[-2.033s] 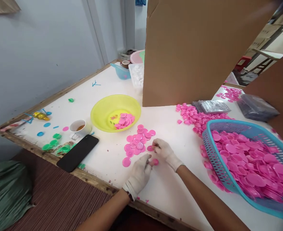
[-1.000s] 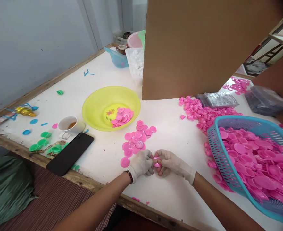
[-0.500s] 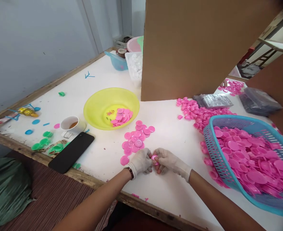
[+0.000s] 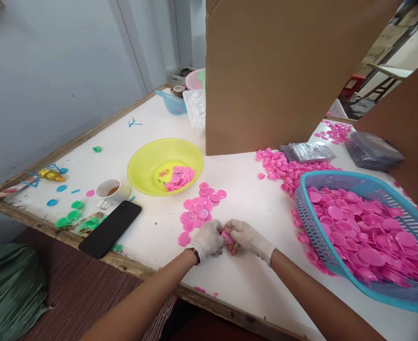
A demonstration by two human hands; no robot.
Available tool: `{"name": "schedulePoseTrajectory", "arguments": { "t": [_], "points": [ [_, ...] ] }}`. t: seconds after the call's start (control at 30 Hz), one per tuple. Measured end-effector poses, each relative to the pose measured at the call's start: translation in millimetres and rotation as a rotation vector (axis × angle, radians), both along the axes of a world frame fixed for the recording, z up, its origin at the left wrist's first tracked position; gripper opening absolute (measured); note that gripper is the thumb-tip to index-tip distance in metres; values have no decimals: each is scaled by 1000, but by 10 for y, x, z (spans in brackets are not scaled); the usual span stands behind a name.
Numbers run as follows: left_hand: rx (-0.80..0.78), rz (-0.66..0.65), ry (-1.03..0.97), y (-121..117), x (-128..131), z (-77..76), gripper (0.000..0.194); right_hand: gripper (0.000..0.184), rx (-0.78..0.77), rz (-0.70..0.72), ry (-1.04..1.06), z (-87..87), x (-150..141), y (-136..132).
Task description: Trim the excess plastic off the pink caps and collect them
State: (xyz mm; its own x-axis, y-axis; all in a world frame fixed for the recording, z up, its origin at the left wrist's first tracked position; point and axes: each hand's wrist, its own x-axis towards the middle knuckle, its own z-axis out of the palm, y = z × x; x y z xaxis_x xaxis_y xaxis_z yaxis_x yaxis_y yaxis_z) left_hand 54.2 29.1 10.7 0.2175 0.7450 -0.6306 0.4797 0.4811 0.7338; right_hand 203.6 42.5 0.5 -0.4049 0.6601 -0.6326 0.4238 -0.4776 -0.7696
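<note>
Both of my hands wear white gloves and meet near the table's front edge. My left hand (image 4: 209, 239) and my right hand (image 4: 246, 237) pinch one small pink plastic cap (image 4: 226, 236) between their fingertips. Just beyond them lies a loose cluster of pink caps (image 4: 201, 206) on the white table (image 4: 251, 279). A yellow bowl (image 4: 148, 163) farther back holds several more pink caps. At the right, a blue basket (image 4: 303, 208) is filled with pink caps.
A large cardboard box (image 4: 283, 71) stands at the back. A black phone (image 4: 110, 228), a cup of brown liquid (image 4: 112, 190) and green caps (image 4: 68, 218) lie at the left. More pink caps (image 4: 287, 168) and plastic-wrapped packs (image 4: 306, 151) sit behind the basket.
Two seconds ago my hands were apart among the loose caps, each at a cap. They have come together and now pinch one cap between them. The view shifted slightly.
</note>
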Motion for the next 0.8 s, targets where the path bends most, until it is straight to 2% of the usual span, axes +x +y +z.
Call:
{"name": "schedulePoseTrajectory", "arguments": {
  "t": [0.07, 0.17, 0.23, 0.33, 0.4, 0.47, 0.53, 0.63, 0.73, 0.8],
  "points": [
    [140, -36, 69, -57, 18, 21, 10, 12, 70, -38, -11, -40, -52, -55],
    [467, -114, 209, -151, -10, 52, 8, 16, 163, -149, 88, 11, 2, -100],
    [662, -131, 336, -181, -84, 84, 12, 24, 234, -342, 210, 147, 183, -109],
    [885, -103, 529, -113, -264, 127, 22, 42, 350, -686, 421, 448, 617, -152],
    [985, -88, 659, -4, -375, 122, 30, 55, 405, -776, 508, 600, 889, -226],
    [1016, -79, 788, 111, -433, 85, 40, 61, 445, -741, 487, 617, 1049, -315],
    [989, -72, 890, 198, -429, 25, 49, 62, 523, -623, 329, 481, 1072, -379],
    [936, -88, 959, 261, -355, -75, 54, 66, 672, -357, -195, 136, 941, -350],
    [943, -122, 970, 283, -302, -158, 53, 66, 781, -247, -601, -135, 791, -78],
    [956, -129, 964, 297, -312, -210, 51, 66, 868, -293, -739, -199, 743, 271]
  ]
}}
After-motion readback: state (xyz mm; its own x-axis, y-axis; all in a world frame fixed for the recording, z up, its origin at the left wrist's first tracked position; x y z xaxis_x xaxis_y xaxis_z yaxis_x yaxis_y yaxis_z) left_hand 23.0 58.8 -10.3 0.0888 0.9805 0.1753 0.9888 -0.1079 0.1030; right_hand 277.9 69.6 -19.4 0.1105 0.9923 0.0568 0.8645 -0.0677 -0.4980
